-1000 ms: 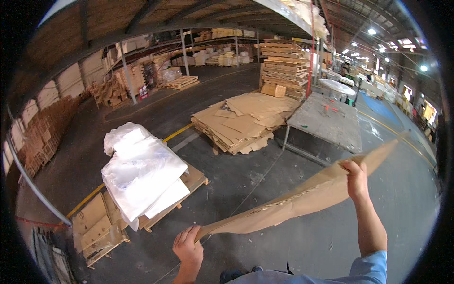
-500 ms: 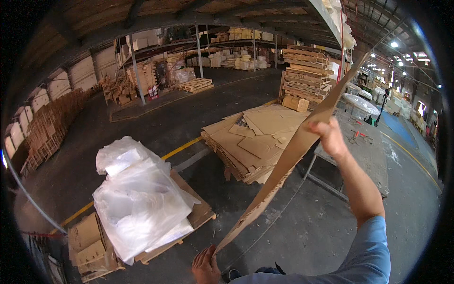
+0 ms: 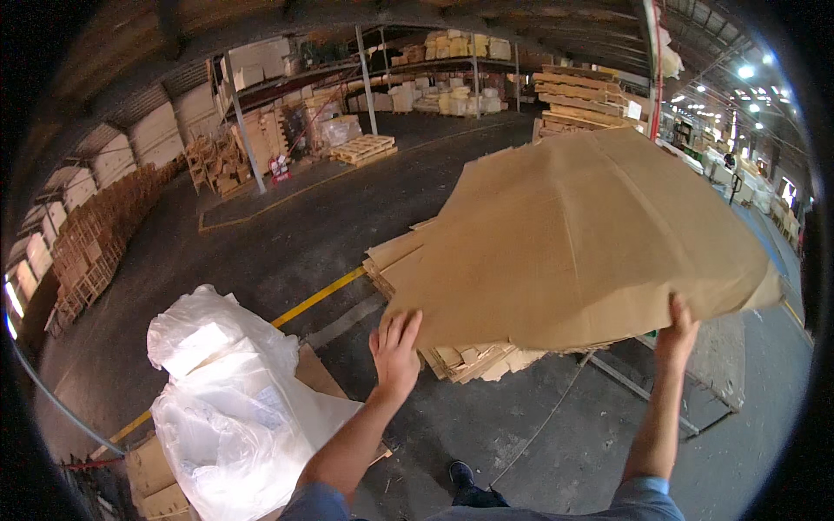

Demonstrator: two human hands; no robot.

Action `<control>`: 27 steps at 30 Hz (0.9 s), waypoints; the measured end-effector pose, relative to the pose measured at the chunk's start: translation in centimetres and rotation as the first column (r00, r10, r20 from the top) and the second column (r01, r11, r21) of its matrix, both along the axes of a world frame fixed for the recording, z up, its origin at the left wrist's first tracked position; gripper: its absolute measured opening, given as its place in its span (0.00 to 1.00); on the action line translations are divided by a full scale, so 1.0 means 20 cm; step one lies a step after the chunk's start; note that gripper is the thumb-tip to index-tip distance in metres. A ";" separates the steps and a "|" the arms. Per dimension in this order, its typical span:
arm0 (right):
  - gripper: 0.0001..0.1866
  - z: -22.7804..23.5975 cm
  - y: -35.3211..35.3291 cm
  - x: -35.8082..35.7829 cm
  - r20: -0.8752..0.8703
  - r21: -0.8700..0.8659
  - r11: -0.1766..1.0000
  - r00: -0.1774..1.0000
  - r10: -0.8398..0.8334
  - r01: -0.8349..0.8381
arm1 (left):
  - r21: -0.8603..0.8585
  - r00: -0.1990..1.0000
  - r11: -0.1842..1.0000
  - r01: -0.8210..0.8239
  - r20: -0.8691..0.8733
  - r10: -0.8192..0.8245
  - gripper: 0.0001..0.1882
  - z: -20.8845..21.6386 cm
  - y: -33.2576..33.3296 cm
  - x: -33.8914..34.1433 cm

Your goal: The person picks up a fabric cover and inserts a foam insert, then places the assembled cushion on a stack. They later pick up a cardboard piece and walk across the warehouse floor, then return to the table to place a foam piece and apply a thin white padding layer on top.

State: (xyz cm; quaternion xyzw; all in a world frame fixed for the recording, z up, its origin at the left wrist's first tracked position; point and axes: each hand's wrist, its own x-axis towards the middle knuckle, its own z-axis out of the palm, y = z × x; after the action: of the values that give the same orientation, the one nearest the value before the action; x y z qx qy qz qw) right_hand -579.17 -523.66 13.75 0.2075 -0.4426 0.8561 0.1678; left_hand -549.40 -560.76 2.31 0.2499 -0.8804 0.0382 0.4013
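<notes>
A large brown cardboard sheet [image 3: 573, 234], creased across its middle, spreads in front of me, tilted above a pile of flattened cardboard [image 3: 473, 360]. My left hand [image 3: 397, 352] grips its near left corner, the fingers lying over the edge. At the near right edge, my right hand [image 3: 676, 334] is closed on the sheet, partly hidden by it. Most of the pile lies hidden beneath the sheet; its left and near edges show. To the left, crumpled clear plastic wrap [image 3: 230, 408] covers white material on a wooden pallet.
A metal-framed table [image 3: 717, 360] stands right of the pile, partly covered by the sheet. Behind the sheet rises a stack of wooden pallets [image 3: 578, 100]. A yellow floor line [image 3: 317, 298] runs between the wrapped load and the pile. My shoe [image 3: 461, 473] shows below.
The cardboard sheet has swung from nearly edge-on to broad and flatter over the pile. My left hand has moved up and forward; my right hand has come lower and to the right.
</notes>
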 end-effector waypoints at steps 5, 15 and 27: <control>0.25 -0.73 -0.63 -0.52 0.232 0.095 0.927 0.914 0.334 -0.363 | 0.164 0.992 0.985 -0.048 0.122 0.028 0.32 -0.06 -0.35 -0.48; 0.27 -1.92 -1.71 -0.58 0.916 0.259 0.267 0.324 0.236 -0.928 | 0.763 0.551 0.640 -0.091 0.574 -0.606 0.27 -1.05 0.51 0.55; 0.40 -2.33 -1.18 2.12 0.749 0.659 -0.634 -0.280 0.600 0.405 | 0.821 0.764 -0.524 -0.224 0.482 0.429 0.30 -1.01 1.66 2.04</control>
State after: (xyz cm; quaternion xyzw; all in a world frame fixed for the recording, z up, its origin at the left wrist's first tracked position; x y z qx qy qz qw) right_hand -536.79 -547.26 -32.83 0.7769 -0.3300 -0.1756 -0.5067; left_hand -508.54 -527.53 -17.87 0.7437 -0.3464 -0.5707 0.0361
